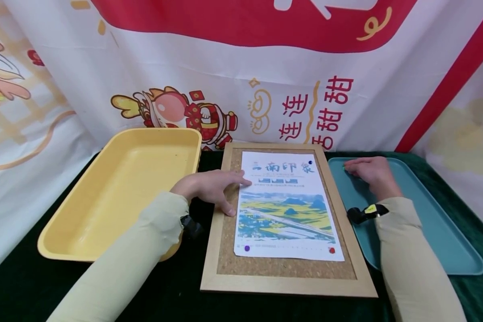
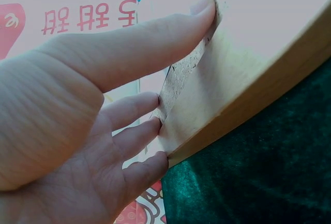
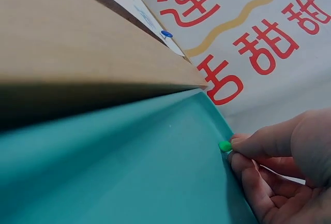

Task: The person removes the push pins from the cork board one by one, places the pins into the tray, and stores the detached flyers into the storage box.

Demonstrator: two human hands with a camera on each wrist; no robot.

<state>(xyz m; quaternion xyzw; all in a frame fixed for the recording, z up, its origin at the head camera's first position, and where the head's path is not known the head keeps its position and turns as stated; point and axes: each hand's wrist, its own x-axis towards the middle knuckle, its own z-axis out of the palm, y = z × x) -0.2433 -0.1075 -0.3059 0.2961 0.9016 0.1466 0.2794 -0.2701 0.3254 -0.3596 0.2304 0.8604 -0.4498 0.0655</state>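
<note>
Nearest the viewer, a cork board (image 1: 283, 268) in a wooden frame lies flat on the dark green tabletop (image 1: 20, 286). A printed poster (image 1: 285, 210) lies on it, held by a purple pin (image 1: 247, 248) and a red pin (image 1: 332, 250) at the near corners and a blue pin (image 1: 310, 163) at the far right corner. The far left corner shows no pin.

The left hand (image 1: 211, 188) lies on that unpinned corner, fingers (image 2: 155, 48) straight and slightly spread, pressing paper to cork. The right hand (image 1: 368, 172) rests in the teal tray (image 1: 446, 241), fingertips pinching a green pin (image 3: 225, 146) at its far edge. The yellow tray (image 1: 116, 188) sits left, apart from both hands.

Judgement: pin pickup is in hand. The next move calls for carrying the green pin to the held corner and pressing it in squarely, the left hand keeping the sheet flat.
</note>
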